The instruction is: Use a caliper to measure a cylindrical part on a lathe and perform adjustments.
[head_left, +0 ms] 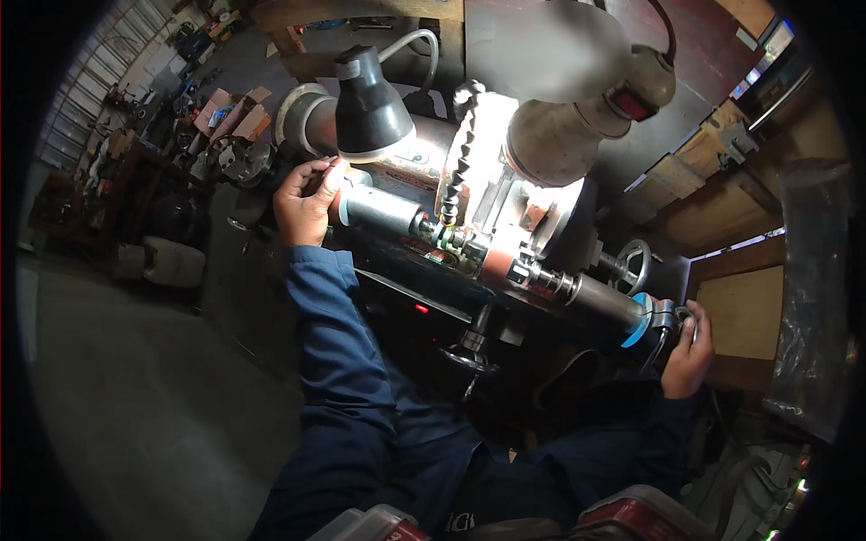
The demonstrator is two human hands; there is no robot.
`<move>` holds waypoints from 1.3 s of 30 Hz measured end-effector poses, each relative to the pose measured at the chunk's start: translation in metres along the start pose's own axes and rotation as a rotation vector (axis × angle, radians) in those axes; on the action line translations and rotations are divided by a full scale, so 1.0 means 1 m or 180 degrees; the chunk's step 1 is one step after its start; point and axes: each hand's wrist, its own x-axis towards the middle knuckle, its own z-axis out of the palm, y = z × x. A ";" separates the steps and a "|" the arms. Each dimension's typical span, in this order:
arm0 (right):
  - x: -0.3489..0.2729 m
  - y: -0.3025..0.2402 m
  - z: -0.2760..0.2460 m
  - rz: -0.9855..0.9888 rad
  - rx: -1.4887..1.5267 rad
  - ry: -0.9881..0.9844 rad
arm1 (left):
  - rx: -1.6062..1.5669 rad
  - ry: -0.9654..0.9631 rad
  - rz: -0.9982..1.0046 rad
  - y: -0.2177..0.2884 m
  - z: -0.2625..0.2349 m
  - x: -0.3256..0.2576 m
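Observation:
My left hand (305, 206) is at the left end of a bench machine, thumb and fingers closed together beside a grey metal cylinder (386, 212) with a light blue band. What they pinch is hidden. Far to the right, my right hand (690, 361) has its fingers curled round a shiny metal clamp (665, 314). That clamp sits at the outer end of a second grey cylinder (609, 300), next to a bright blue ring (640, 321). Between the cylinders runs a stepped metal shaft (474, 248). A black segmented coolant hose (462, 158) hangs down toward it.
A black lamp (368, 113) lights the left part; a beige lamp-like housing (555, 144) stands behind the shaft. Handwheels are at the machine's front (471, 359) and right (634, 263). Cardboard boxes (230, 113) lie at the far left, wooden panels (744, 311) on the right.

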 end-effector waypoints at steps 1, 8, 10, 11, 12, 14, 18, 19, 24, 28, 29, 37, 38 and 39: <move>0.006 0.001 -0.001 0.0168 0.0031 -0.0245 | -0.0027 0.0018 0.0037 -0.002 -0.003 0.000; 0.046 0.028 -0.002 0.0859 0.0188 -0.1146 | 0.0003 -0.0038 0.0091 -0.013 -0.006 0.004; 0.052 0.030 -0.001 0.0933 -0.0113 -0.1474 | 0.0038 -0.0045 0.0069 -0.019 -0.009 0.005; 0.051 0.032 -0.001 0.1033 0.0066 -0.1496 | 0.0051 -0.0025 0.0068 -0.019 -0.009 0.005; 0.044 0.029 -0.001 0.1054 0.0094 -0.1500 | 0.0078 -0.0047 0.0076 -0.018 -0.010 0.006; 0.020 0.009 0.002 0.0531 -0.0193 -0.0372 | 0.0020 -0.0002 0.0096 -0.014 -0.010 0.004; -0.036 0.030 0.019 -0.0325 0.0088 0.0851 | 0.0133 -0.0045 0.0139 -0.008 -0.011 0.003; -0.048 0.028 0.024 -0.0477 0.0021 0.0900 | 0.0138 -0.0030 0.0141 -0.011 -0.007 0.004; -0.049 0.040 0.031 -0.0606 -0.0230 0.0976 | 0.0237 0.0018 0.0151 -0.024 -0.009 0.009; -0.014 0.004 0.007 0.0080 0.0200 0.0202 | 0.0277 0.0104 0.0140 -0.023 -0.015 0.008; -0.009 0.003 0.005 0.0073 0.0146 0.0110 | 0.0288 0.0114 0.0152 -0.022 -0.016 0.008; 0.015 0.005 -0.002 0.0668 0.0058 -0.0446 | 0.0273 0.0091 0.0206 -0.018 -0.009 0.006; 0.019 0.006 -0.003 0.0793 0.0055 -0.0555 | 0.0264 0.0111 0.0199 -0.018 -0.010 0.007; 0.021 0.006 -0.004 0.0918 0.0052 -0.0665 | 0.0274 0.0095 0.0192 -0.018 -0.010 0.006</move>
